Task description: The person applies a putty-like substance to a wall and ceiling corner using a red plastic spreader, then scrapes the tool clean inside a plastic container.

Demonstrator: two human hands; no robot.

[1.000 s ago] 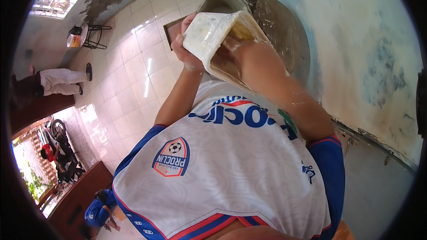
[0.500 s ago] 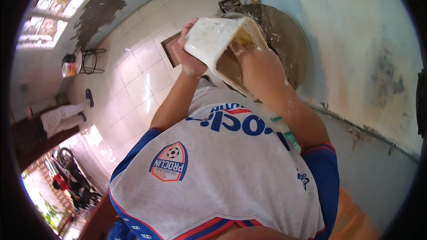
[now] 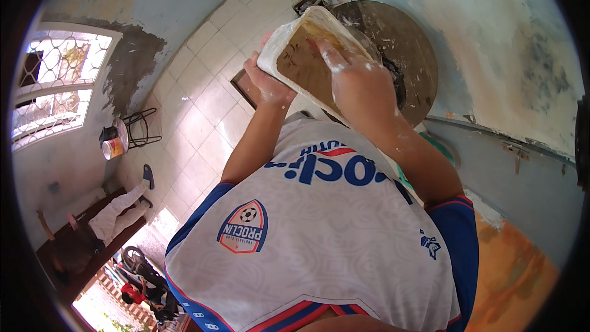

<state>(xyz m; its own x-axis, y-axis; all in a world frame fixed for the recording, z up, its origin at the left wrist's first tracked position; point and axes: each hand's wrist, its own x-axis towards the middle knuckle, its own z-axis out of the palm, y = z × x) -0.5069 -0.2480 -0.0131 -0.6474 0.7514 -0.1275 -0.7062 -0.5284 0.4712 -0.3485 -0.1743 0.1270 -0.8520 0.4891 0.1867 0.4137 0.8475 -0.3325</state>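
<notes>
A white rectangular plastic tub [image 3: 313, 61], smeared with pale residue, is held up tilted in front of me. Its inside looks brown and wet with yellowish patches. My left hand [image 3: 270, 80] grips the tub's left side, thumb and fingers around the wall. Inside the tub, my right hand [image 3: 362, 86] reaches in with at least two fingers stretched toward the inner surface. The rest of its fingers are hidden under the hand. White specks mark both hands and the forearms.
A large round brown board [image 3: 412, 55] with white splashes lies beyond the tub. Pale tiles [image 3: 203, 117] cover the floor, with a dark-edged frame [image 3: 246, 89] on them. At left are a bucket [image 3: 112, 147], a black metal stand [image 3: 144, 128] and a person in light trousers [image 3: 117, 218].
The tub has turned so its open inside faces me more. My right hand is now more visible inside it, and my left hand still holds the side. The view has shifted.
</notes>
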